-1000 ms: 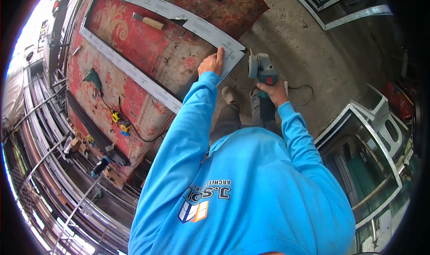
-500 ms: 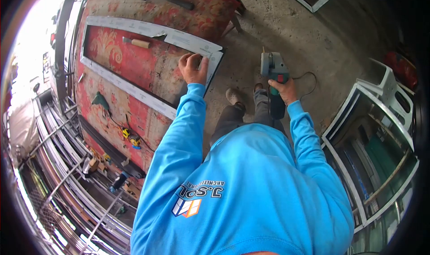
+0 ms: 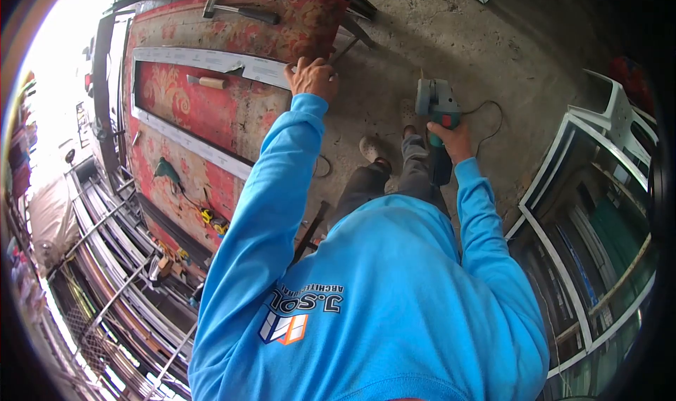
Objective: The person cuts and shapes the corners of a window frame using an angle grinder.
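Left hand (image 3: 313, 78) at the near-right end of the long frame (image 3: 189, 57), palm down, fingers bent and spread apart; contact looks likely, but can't tell whether they're closed on the edge, since the hand covers that end. Frame lies flat on the tabletop (image 3: 257, 119), white printed film on its strips, with a dark torn-looking spot on the upper strip. Its lower strip runs diagonally and passes behind the blue left sleeve (image 3: 282, 154).

Right hand (image 3: 456, 140) wrapped around the green and grey grinder (image 3: 440, 105), fingers closed on the body, thumb beside the red part. Grinder is held up over the floor (image 3: 507, 63), well apart from the frame, disc end pointing away from the person. Cable (image 3: 500, 116) loops off to its right.

Tabletop has a worn red floral covering. Wood-handled scraper or chisel (image 3: 211, 83) lies inside the frame outline, near the upper strip. Hammer (image 3: 257, 14) lies beyond the frame, head to the left. Green power tool (image 3: 166, 170) and yellow tape measure (image 3: 214, 221) sit on the near side, outside the frame.

Glazed panels (image 3: 556, 267) stand at right beside a white plastic chair (image 3: 620, 112). Metal lengths (image 3: 105, 232) are racked at left. Shoes (image 3: 373, 149) on the floor.
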A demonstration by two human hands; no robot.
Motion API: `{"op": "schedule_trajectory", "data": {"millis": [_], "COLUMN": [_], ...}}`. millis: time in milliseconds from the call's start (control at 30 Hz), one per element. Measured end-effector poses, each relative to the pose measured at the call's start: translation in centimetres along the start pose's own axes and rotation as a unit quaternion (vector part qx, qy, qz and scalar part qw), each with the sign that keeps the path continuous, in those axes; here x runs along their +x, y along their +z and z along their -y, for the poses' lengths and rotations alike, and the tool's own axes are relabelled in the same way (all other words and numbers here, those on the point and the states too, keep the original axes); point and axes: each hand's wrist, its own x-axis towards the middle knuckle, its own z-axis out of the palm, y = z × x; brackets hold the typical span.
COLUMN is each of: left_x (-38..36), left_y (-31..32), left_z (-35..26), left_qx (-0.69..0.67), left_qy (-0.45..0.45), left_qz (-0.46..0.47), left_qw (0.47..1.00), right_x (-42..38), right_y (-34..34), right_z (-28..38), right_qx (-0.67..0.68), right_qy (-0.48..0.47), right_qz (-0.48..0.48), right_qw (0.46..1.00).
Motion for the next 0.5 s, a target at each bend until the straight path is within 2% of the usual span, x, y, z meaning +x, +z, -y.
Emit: {"op": "schedule_trajectory", "data": {"millis": [67, 100, 167, 200, 267, 300, 333, 367, 400, 433, 500], "left_x": [1.0, 2.5, 5.0, 5.2, 5.2, 4.7, 4.2, 3.6, 2.7, 1.4, 0.9], "left_y": [-0.1, 0.2, 0.8, 0.6, -0.4, -0.3, -0.3, -0.5, -1.2, -1.5, -0.5], "left_z": [-0.1, 0.2, 0.8, 1.8, 4.1, 4.3, 4.3, 4.2, 3.6, 2.5, 2.1], "left_qx": [0.014, -0.004, -0.041, -0.041, -0.283, -0.328, -0.326, -0.245, -0.158, -0.077, -0.065], "left_qy": [-0.005, -0.11, -0.314, -0.311, -0.266, -0.211, -0.211, -0.1, 0.013, 0.084, 0.073], "left_qz": [0.027, 0.032, 0.041, 0.042, 0.04, 0.024, 0.024, 0.079, 0.133, 0.063, 0.055], "left_qw": [1.0, 0.993, 0.948, 0.948, 0.921, 0.92, 0.921, 0.961, 0.978, 0.992, 0.994], "right_x": [-0.3, -0.5, -0.6, -0.6, -0.5, -0.4, -0.4, -0.3, -0.2, 0.0, 0.1], "right_y": [-0.3, -0.4, -0.8, -1.1, -1.3, -1.3, -1.4, -1.4, -1.5, -1.6, -1.7], "right_z": [-0.1, 0.0, 0.2, 0.1, 0.0, 0.0, 0.0, -0.1, -0.3, -0.6, -0.8], "right_qx": [0.016, 0.019, 0.015, 0.016, 0.022, 0.024, 0.022, 0.02, 0.022, 0.013, 0.004], "right_qy": [0.001, 0.002, -0.011, -0.01, -0.002, -0.001, -0.005, -0.009, -0.008, -0.015, -0.021], "right_qz": [-0.001, -0.003, -0.006, -0.009, -0.004, -0.003, -0.006, -0.009, -0.01, -0.008, -0.005], "right_qw": [1.0, 1.0, 1.0, 1.0, 1.0, 1.0, 1.0, 1.0, 1.0, 1.0, 1.0]}}
